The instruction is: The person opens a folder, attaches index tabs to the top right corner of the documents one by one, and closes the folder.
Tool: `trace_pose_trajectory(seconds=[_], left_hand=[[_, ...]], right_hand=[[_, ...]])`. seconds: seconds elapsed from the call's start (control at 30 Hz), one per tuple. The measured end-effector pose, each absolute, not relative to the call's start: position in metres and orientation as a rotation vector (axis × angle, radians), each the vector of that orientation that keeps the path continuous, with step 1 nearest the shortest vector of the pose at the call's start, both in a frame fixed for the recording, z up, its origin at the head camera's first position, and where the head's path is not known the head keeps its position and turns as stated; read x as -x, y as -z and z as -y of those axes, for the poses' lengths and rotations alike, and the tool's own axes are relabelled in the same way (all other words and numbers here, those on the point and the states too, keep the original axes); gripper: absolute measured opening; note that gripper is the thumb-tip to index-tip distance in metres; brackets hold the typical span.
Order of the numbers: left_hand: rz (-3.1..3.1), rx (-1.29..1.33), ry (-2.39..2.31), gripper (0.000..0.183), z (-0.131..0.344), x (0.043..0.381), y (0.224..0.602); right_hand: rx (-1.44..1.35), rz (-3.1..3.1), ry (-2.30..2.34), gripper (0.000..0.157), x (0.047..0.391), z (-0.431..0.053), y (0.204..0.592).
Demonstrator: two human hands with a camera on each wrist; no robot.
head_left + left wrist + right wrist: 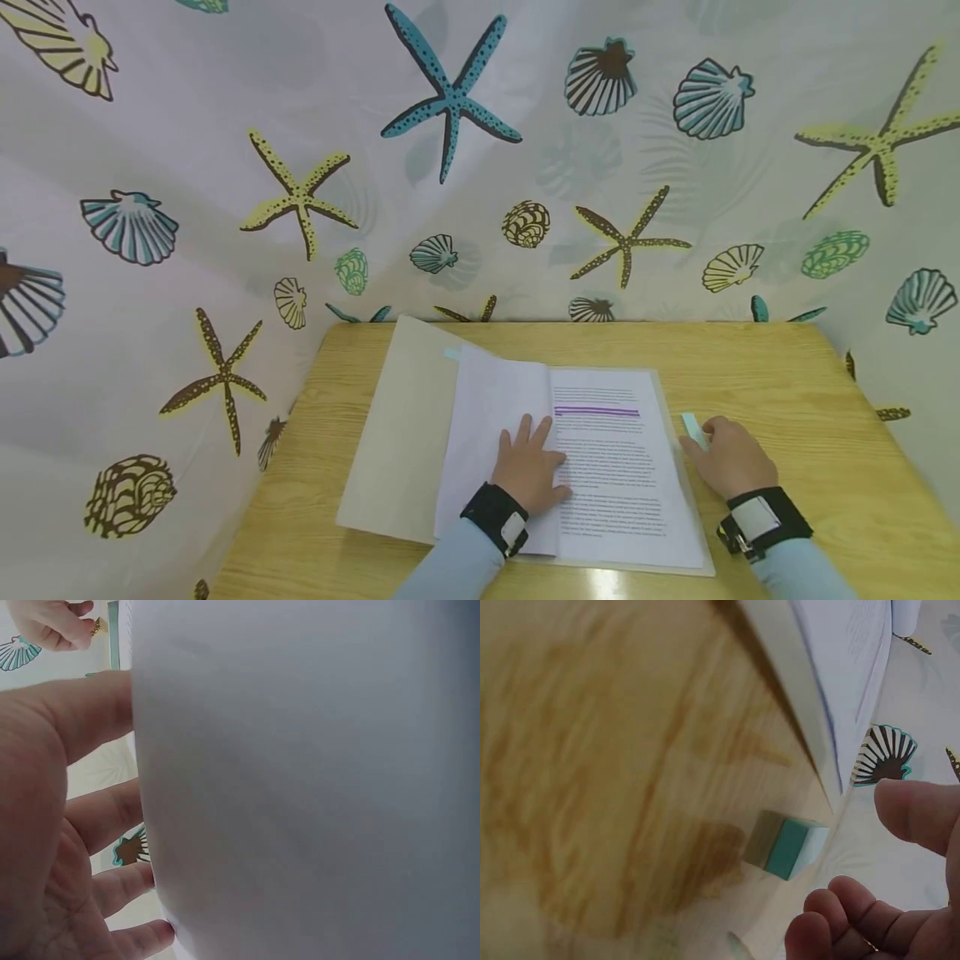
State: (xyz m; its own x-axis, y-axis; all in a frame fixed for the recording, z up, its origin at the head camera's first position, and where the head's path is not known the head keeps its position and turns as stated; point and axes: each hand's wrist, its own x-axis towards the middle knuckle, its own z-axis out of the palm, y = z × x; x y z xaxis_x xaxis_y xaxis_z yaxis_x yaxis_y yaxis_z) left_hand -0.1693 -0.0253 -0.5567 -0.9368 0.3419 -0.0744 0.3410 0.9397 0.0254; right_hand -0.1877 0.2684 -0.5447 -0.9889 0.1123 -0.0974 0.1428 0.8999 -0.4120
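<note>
An opened paper document lies in a cream folder point(397, 442), its turned pages point(483, 408) on the left and a printed page point(611, 475) with purple marked lines on the right. My left hand point(525, 467) rests with fingers spread across the fold, pressing the turned pages. Up close in the left wrist view, the blank sheet point(300, 787) covers part of the fingers. To the right of the folder, my right hand point(731, 462) is at a small teal sticky-note pad point(791, 847) on the table. Its thumb and loosely bent fingers stand apart, with the pad just beyond them.
A pale blue tab point(452, 353) sticks out at the top of the turned pages. Under everything is a light wooden table point(757, 358). A white curtain point(525, 275) printed with shells and starfish hangs behind and along the sides.
</note>
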Motion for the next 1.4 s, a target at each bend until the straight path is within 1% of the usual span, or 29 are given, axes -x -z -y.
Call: trace_pose_trajectory(seconds=[0.1, 0.2, 0.53, 0.73, 0.83, 0.93, 1.03, 1.1, 1.17, 1.23, 1.33, 1.4], left_hand=[[-3.011, -0.537, -0.011, 0.053, 0.024, 0.170, 0.558], [-3.016, -0.548, -0.014, 0.053, 0.024, 0.170, 0.559], [-3.067, -0.624, -0.136, 0.049, 0.023, 0.171, 0.556], [-3.081, -0.733, -0.340, 0.051, 0.018, 0.169, 0.537], [-3.047, -0.790, -0.474, 0.055, 0.015, 0.164, 0.522], [-2.999, -0.821, -0.621, 0.063, 0.010, 0.159, 0.509], [-2.961, -0.774, -0.755, 0.067, 0.006, 0.156, 0.501], [-2.948, -0.710, -0.823, 0.066, 0.004, 0.156, 0.498], [-2.949, -0.650, -0.875, 0.060, 0.003, 0.156, 0.495], [-2.948, -0.620, -0.912, 0.050, 0.004, 0.156, 0.493], [-2.948, -0.627, -0.943, 0.033, 0.005, 0.157, 0.491], [-2.934, -0.656, -0.964, 0.026, 0.005, 0.157, 0.489]], right_hand=[[-0.223, -2.951, 0.637, 0.065, 0.190, -0.276, 0.548], [-0.220, -2.931, 0.622, 0.066, 0.192, -0.278, 0.551], [-0.274, -2.904, 0.598, 0.049, 0.195, -0.279, 0.551], [-0.238, -2.960, 0.661, 0.044, 0.188, -0.267, 0.547], [-0.111, -3.001, 0.731, 0.041, 0.179, -0.247, 0.543], [0.098, -3.037, 0.826, 0.034, 0.167, -0.223, 0.536], [0.349, -3.082, 0.914, 0.026, 0.155, -0.203, 0.532], [0.517, -3.107, 0.979, 0.024, 0.148, -0.194, 0.531], [0.676, -3.137, 1.034, 0.026, 0.143, -0.189, 0.530], [0.803, -3.158, 1.072, 0.029, 0.138, -0.185, 0.530], [0.935, -3.167, 1.118, 0.032, 0.135, -0.183, 0.531], [0.992, -3.162, 1.146, 0.033, 0.134, -0.182, 0.532]])
